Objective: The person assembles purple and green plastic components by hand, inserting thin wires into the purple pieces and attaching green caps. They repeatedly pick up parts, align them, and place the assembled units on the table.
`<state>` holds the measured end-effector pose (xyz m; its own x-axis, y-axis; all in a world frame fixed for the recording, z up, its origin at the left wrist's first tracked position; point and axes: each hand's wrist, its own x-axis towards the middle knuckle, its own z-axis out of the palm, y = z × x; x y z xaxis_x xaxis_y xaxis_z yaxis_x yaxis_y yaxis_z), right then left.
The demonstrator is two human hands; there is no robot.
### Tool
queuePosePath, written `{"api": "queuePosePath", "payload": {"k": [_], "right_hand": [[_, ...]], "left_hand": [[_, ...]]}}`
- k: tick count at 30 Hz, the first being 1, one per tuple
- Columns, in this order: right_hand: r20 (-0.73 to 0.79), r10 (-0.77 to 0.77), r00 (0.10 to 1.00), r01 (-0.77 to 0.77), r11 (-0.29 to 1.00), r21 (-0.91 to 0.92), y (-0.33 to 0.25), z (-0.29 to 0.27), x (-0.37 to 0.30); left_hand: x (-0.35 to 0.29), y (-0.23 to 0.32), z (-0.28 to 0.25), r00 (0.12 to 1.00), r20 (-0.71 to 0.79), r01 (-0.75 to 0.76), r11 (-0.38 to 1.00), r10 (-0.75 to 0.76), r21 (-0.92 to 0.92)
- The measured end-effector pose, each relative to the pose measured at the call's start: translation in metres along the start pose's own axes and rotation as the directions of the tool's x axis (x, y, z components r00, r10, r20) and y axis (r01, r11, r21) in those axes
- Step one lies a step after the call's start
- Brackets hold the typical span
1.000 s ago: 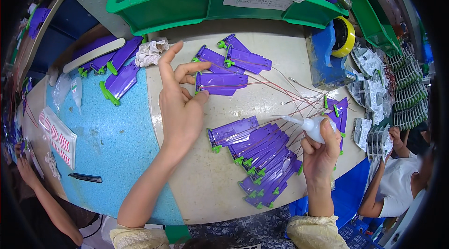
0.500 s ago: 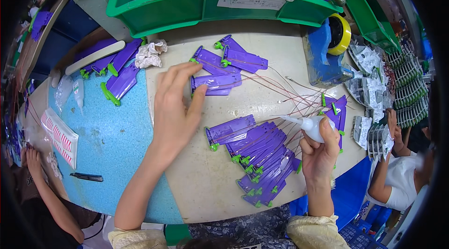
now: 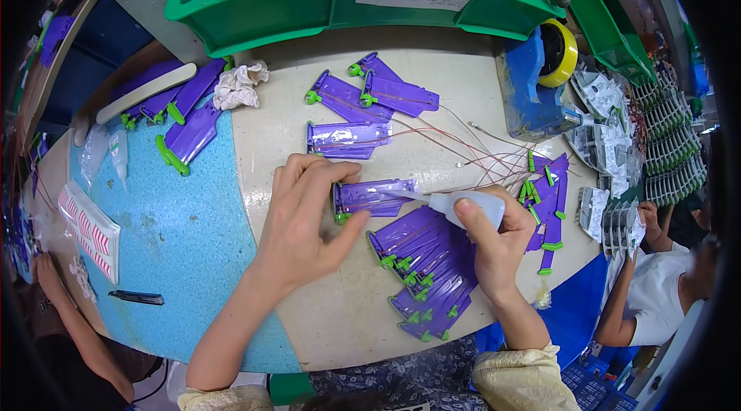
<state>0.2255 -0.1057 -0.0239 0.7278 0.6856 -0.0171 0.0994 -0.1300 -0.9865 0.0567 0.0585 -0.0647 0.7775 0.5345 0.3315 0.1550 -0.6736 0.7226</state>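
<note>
My left hand (image 3: 305, 230) bends round the green-tipped end of a purple plastic piece (image 3: 378, 193), finger and thumb on its two long edges. My right hand (image 3: 498, 245) grips a white squeeze bottle (image 3: 478, 206) with a thin nozzle, whose tip is over that piece's upper face. Below it lies an overlapping fan of similar purple pieces (image 3: 424, 257) with green ends. Beyond my left hand are several more, among them one purple piece (image 3: 351, 135) lying nearest. Thin reddish wires (image 3: 463, 147) run rightwards from the pieces.
A green bin (image 3: 262, 17) of purple parts spans the back. At right are a tape dispenser (image 3: 532, 94), purple strips with green clips (image 3: 549, 195) and metal parts (image 3: 610, 145). A cutter knife (image 3: 137, 297) lies on the blue mat (image 3: 193, 233). Other people work on both sides.
My left hand has come from the upper piece down to the one under the nozzle. That piece has shifted away from the fan and straightened. The bottle has moved left, its tip over the piece.
</note>
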Motion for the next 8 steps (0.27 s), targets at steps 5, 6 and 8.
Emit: {"api": "queuePosePath", "payload": {"k": [5, 6, 8], "right_hand": [[0.045, -0.086, 0.995, 0.093, 0.978, -0.188, 0.0044, 0.0090, 0.0014], [0.028, -0.072, 0.997, 0.075, 0.982, -0.172, 0.0044, 0.0075, 0.0013], [-0.001, -0.040, 0.999, 0.040, 0.990, -0.135, 0.0034, 0.0002, 0.0006]], "left_hand": [[0.0009, 0.0017, -0.0030, 0.999, 0.050, -0.004, 1.000, 0.003, 0.016], [0.0007, 0.0008, -0.0026, 0.999, 0.050, -0.002, 1.000, 0.002, 0.009], [-0.0018, -0.0026, -0.0024, 0.999, 0.048, 0.005, 1.000, -0.005, -0.002]]}}
